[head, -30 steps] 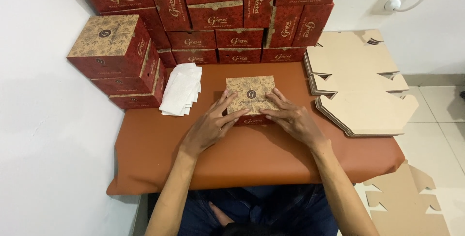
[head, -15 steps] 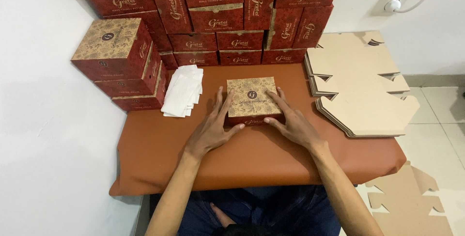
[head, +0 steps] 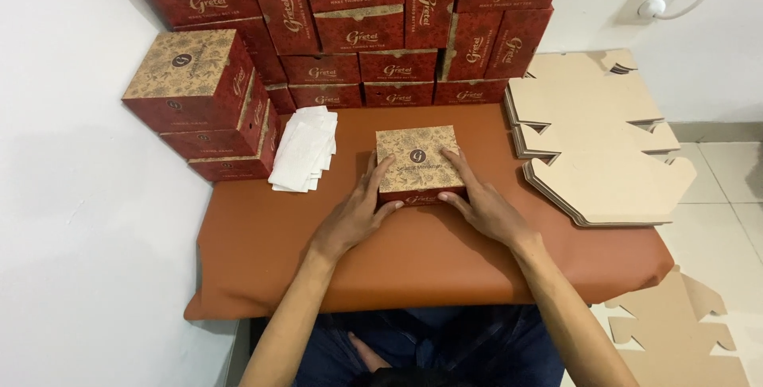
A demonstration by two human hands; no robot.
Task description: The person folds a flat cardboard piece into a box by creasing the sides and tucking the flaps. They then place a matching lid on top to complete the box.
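The fingers of the left hand (head: 354,216) press on the left side of a small box (head: 419,163), with the thumb along its front edge. The fingers of the right hand (head: 485,208) do the same on the right side. So both hands are clamped on the box, one on each side. The box is closed, with a brown patterned lid and red sides. It sits on the brown bench (head: 413,260), near the middle and a bit toward the back.

What could go wrong? If the hands squeeze too hard, the thin card sides could bend in. If one hand pushes more than the other, the box could slide on the smooth bench cover or twist. A shove to the left could bump it into the white paper pile (head: 304,148) just beside it. A shove back could knock the wall of stacked red boxes (head: 373,29), and those look like they could tip.

Some things are hard to see. The flat cardboard sheets (head: 592,137) hang over the right edge of the bench, so their far parts may be loose. You cannot see inside the box, or its back side. The fingertips on the far edges are partly hidden too.
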